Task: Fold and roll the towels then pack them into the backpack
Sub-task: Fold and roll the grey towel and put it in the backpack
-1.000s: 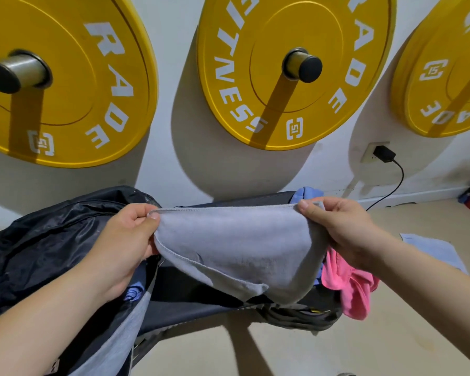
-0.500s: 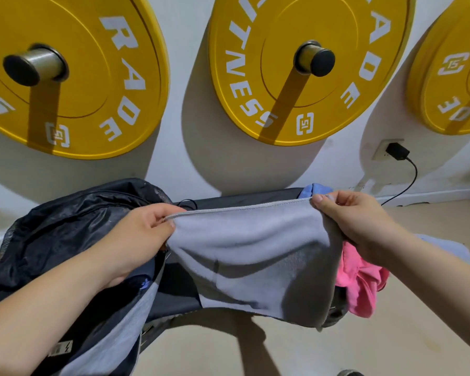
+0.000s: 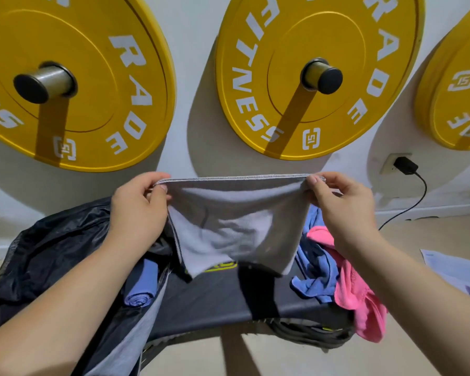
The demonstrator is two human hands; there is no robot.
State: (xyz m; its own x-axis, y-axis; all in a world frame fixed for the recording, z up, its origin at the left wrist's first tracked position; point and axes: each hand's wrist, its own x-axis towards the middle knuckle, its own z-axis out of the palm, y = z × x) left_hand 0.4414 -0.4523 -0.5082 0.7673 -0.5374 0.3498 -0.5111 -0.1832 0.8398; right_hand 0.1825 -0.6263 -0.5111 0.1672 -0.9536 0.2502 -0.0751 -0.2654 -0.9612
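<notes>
Hands, L (image 3: 139,210) & R (image 3: 339,210), pinch grey towel (image 3: 236,226) taut above bench (image 3: 217,299).

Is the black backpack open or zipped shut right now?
Open: the black backpack gapes wide, a rolled blue towel showing inside.

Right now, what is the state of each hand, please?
Left hand: closed, pinching the left top corner of the grey towel.
Right hand: closed, pinching the right top corner of the same towel.
</notes>
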